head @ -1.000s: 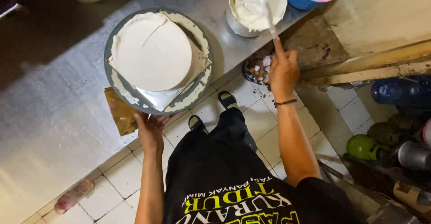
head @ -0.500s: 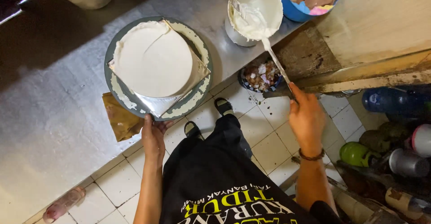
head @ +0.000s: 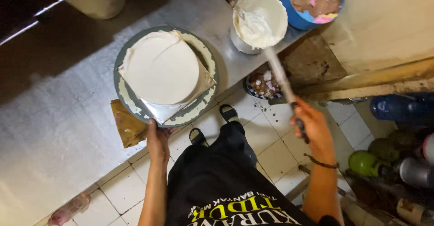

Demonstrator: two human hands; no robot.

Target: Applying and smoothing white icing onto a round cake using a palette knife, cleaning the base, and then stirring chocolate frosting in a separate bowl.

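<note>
Risk: cake (head: pixel 160 67) is sitting on a foil board on the turntable (head: pixel 123 98), which is overhanging the bench (head: pixel 54 117) edge; left hand (head: pixel 158 140) is closing on its rim, so a hard pull could be tipping it onto the tiled floor (head: pixel 266 149). Right hand (head: pixel 312 126) is gripping a long spatula (head: pixel 278 74), blade dipping into the cream tub (head: pixel 262 18); cream could be dripping across the steel. Room is looking cramped: bottles and clutter at the right, dim light.

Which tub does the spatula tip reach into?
The white tub of cream, beside the turntable; the spatula in the right hand ends there, not in the blue tub.
</note>
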